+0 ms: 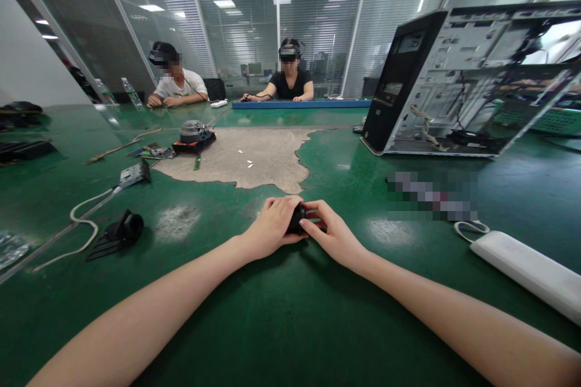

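Observation:
My left hand [273,225] is wrapped over a small black round part [297,219] just above the green tabletop, near the middle of the view. From the other side, my right hand [330,231] grips the same part with thumb and fingers. Much of the part is hidden by my fingers. To the left lies a black plastic piece with a round end and thin prongs [121,231]. Behind it sits a small metal box [132,174] beside a pale cable [84,217].
An open computer case [436,84] stands at the back right. A white power strip [529,269] lies at the right. A fan-like part [194,133] and a circuit board [154,151] sit at back left. Two people are seated across the green table [290,314].

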### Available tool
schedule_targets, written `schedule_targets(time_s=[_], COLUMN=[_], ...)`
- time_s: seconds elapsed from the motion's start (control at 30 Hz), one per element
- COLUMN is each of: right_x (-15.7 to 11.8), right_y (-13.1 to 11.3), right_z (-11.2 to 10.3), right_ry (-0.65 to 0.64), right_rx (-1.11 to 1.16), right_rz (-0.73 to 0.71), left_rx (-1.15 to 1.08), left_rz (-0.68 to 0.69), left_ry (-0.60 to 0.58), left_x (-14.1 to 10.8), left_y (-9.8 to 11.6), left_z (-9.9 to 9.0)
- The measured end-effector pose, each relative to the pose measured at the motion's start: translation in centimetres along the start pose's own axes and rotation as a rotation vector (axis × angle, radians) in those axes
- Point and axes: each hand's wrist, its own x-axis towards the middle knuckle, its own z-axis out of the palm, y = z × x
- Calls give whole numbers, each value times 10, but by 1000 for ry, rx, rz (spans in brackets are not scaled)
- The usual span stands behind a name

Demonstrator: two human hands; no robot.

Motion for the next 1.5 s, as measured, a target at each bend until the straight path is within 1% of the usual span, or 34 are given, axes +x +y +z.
schedule_targets(time_s=[0.17, 0.27, 0.5, 0.7, 0.87, 1.03, 1.2, 1.33, 1.4, 1.5], right_x=[-4, -5, -2, -2, -3, -3, -2, -1, -2, -4], right_y=[-2, 0, 2, 0, -1, 1, 3, 2, 1, 0], right_z=[-2, -2, -1, -2, -2, -2, -2, -2, -2, -2], right_ry=[34, 28, 49, 4, -15, 0, 17, -6, -19, -7], right_rx=[-51, -62, -50, -40, 24, 6, 7, 0, 2, -12], right_rz=[-132, -164, -122, -68, -84, -103, -53, -17, -29, -98], left_rx=[5, 0, 7, 5, 11, 12, 9, -3, -2, 4], left_rz=[9, 5, -3, 4, 10, 8, 5, 3, 3, 3], left_ry=[-1, 2, -1, -1, 1, 9, 1, 2, -1, -5], left_x=[0, 0, 1, 0, 0, 0, 0, 0, 0, 0], left_y=[0, 1, 1, 0, 0, 0, 1, 1, 1, 1], left_z=[0, 0, 0, 0, 0, 0, 0, 0, -1, -1])
